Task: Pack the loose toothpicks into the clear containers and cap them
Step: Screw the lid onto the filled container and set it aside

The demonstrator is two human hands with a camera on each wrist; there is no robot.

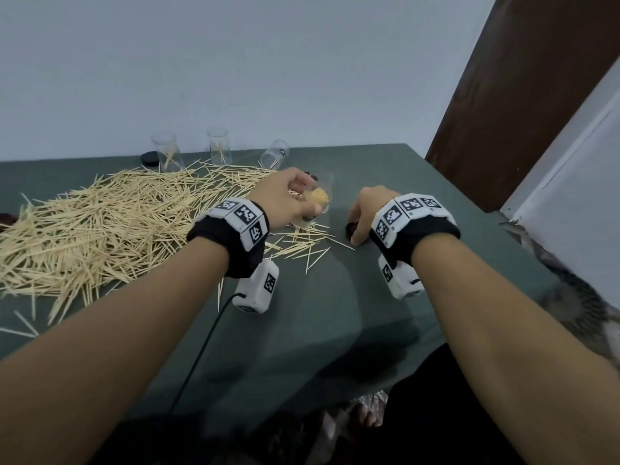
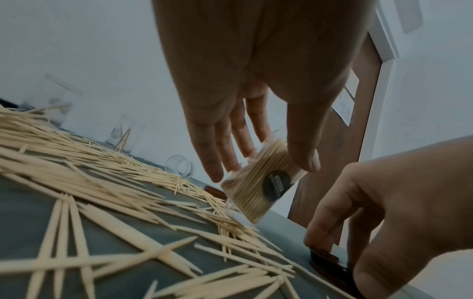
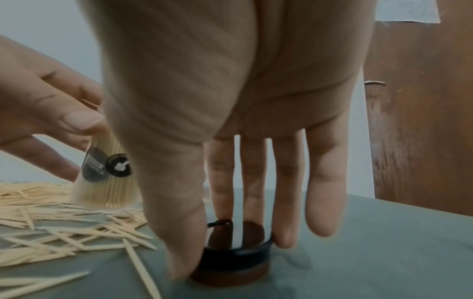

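Capping stage: left hand (image 1: pixel 285 196) grips packed clear container (image 2: pixel 258 188), tilted, at table (image 1: pixel 335 297) centre. Right hand (image 3: pixel 230 101), at its 3 o'clock, pinches dark cap (image 3: pixel 235 254) lying on table. Advice: level container first, lift cap straight, press on squarely; loose toothpicks (image 1: pixel 100 226) heaped at 9 o'clock.
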